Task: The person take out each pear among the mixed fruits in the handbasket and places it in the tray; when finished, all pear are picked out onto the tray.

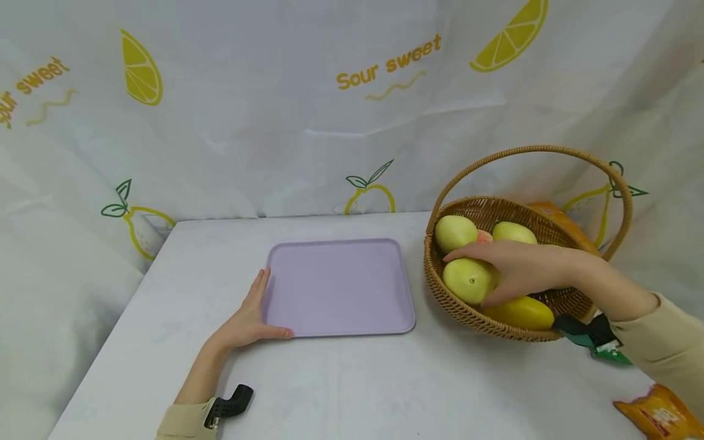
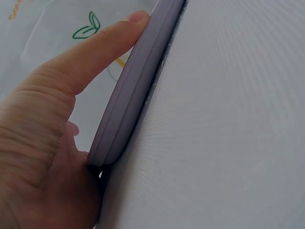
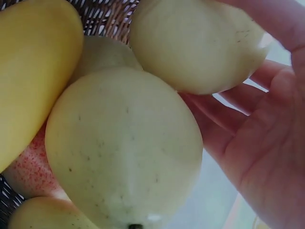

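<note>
My left hand (image 1: 247, 318) touches the lilac tray (image 1: 341, 287) at its near left corner. Its fingers lie straight along the left side, and the thumb (image 2: 95, 52) rests on the near rim. At the right, my right hand (image 1: 522, 263) reaches into a wicker basket (image 1: 462, 315) with a tall handle. Its fingers and thumb grip a pale green pear (image 1: 467, 280), also seen in the right wrist view (image 3: 200, 43). Around it lie a yellow mango (image 1: 522, 313), a reddish peach (image 1: 484, 237) and other pale green pears (image 1: 455, 233), partly hidden by the hand.
An orange packet (image 1: 662, 415) lies at the near right edge, with a green and black packet (image 1: 605, 351) beside the basket under the right forearm. Another orange packet (image 1: 566, 223) shows behind the basket. A white printed curtain (image 1: 275, 134) hangs behind the table.
</note>
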Demonstrator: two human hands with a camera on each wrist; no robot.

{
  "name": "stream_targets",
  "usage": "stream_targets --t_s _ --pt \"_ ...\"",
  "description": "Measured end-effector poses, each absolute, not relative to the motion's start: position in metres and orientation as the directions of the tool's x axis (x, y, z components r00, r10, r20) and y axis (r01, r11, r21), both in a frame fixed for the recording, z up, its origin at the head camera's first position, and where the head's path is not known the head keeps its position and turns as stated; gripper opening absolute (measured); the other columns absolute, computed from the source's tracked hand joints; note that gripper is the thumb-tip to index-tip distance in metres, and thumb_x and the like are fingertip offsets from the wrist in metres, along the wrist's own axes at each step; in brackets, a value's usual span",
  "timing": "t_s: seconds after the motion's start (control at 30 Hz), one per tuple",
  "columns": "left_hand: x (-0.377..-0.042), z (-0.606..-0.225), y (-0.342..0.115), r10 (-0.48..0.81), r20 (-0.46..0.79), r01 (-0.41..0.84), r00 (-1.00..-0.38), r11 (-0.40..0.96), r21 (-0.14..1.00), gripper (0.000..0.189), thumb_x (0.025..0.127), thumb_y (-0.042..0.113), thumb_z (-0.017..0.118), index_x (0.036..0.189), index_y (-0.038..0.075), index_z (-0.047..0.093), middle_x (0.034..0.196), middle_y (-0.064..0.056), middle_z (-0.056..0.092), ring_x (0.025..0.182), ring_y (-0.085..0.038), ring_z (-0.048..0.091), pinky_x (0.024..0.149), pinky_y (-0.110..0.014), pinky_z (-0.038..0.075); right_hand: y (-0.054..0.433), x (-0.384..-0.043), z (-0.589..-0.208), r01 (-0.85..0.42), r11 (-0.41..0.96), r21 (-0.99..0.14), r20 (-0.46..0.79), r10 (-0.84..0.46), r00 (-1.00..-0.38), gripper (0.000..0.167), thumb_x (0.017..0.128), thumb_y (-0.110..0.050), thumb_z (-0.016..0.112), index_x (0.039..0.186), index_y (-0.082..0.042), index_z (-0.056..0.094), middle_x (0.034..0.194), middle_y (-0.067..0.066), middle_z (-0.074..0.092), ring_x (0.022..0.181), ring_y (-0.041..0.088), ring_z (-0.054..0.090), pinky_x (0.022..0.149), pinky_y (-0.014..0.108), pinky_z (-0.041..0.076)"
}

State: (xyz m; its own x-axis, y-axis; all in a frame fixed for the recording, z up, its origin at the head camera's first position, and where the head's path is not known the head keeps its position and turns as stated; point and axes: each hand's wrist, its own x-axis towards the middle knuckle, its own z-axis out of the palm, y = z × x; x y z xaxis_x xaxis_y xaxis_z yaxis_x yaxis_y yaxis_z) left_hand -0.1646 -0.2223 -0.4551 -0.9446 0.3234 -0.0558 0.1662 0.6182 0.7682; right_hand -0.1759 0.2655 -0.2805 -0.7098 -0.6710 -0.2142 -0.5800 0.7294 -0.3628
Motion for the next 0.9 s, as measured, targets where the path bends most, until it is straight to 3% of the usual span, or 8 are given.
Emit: stream_targets --t_s 0.13,0.27,0.37,0.57,0.73,0.9 --pt "-0.163 -0.455 -0.223 0.325 -0.047 0.174 -0.945 0.617 0.768 0.14 0.064 0.044 0.09 0.156 0.012 -0.01 0.161 -0.017 -0.013 0.146 -0.039 -0.007 0.111 -0.066 0.006 0.27 -0.176 -0.278 -0.525 0.735 -0.429 -0.176 -0.638 -0.75 0.073 0.075 -0.045 0.083 0.138 -0.036 0.047 0.134 0.001 0.053 0.11 0.021 0.052 0.086 0.04 0.044" --pt "-0.163 -0.455 -0.223 0.335 -0.043 0.181 -0.941 0.607 0.774 0.137 0.065 0.042 0.089 0.157 0.014 -0.009 0.161 -0.016 -0.013 0.146 -0.038 -0.009 0.111 -0.066 0.005 0.27 -0.176 -0.279 -0.491 0.733 -0.471 -0.131 -0.608 -0.783 0.072 0.074 -0.047 0.083 0.136 -0.037 0.047 0.117 -0.003 0.057 0.096 0.017 0.053 0.08 0.036 0.046" --pt "-0.163 -0.455 -0.223 0.339 -0.049 0.178 -0.94 0.604 0.777 0.136 0.066 0.043 0.089 0.157 0.016 -0.008 0.161 -0.015 -0.015 0.146 -0.039 -0.01 0.11 -0.067 0.004 0.27 -0.175 -0.279 -0.416 0.736 -0.535 -0.139 -0.562 -0.815 0.073 0.074 -0.046 0.083 0.137 -0.036 0.047 0.11 -0.002 0.058 0.096 0.02 0.053 0.08 0.038 0.044" --pt "-0.163 -0.454 -0.223 0.332 -0.069 0.159 -0.941 0.613 0.774 0.134 0.066 0.044 0.088 0.157 0.019 -0.007 0.161 -0.014 -0.015 0.144 -0.046 -0.012 0.108 -0.07 0.002 0.265 -0.174 -0.278 -0.214 0.67 -0.711 -0.223 -0.503 -0.835 0.073 0.083 -0.03 0.078 0.145 -0.025 0.039 0.126 0.012 0.052 0.11 0.031 0.055 0.081 0.041 0.047" --pt "-0.163 -0.453 -0.223 0.329 -0.077 0.15 -0.941 0.611 0.777 0.134 0.066 0.044 0.088 0.158 0.019 -0.006 0.161 -0.013 -0.015 0.142 -0.049 -0.012 0.108 -0.07 0.002 0.252 -0.173 -0.282 -0.119 0.554 -0.824 -0.197 -0.477 -0.856 0.072 0.086 -0.021 0.073 0.147 -0.015 0.035 0.127 0.014 0.052 0.108 0.028 0.051 0.084 0.035 0.047" --pt "-0.163 -0.454 -0.223 0.333 -0.071 0.158 -0.94 0.609 0.777 0.132 0.067 0.044 0.088 0.158 0.017 -0.004 0.161 -0.014 -0.014 0.143 -0.048 -0.011 0.109 -0.069 0.002 0.232 -0.17 -0.29 0.075 0.254 -0.964 -0.194 -0.485 -0.853 0.066 0.091 -0.008 0.066 0.144 -0.005 0.028 0.126 0.015 0.05 0.107 0.023 0.055 0.09 0.031 0.049"
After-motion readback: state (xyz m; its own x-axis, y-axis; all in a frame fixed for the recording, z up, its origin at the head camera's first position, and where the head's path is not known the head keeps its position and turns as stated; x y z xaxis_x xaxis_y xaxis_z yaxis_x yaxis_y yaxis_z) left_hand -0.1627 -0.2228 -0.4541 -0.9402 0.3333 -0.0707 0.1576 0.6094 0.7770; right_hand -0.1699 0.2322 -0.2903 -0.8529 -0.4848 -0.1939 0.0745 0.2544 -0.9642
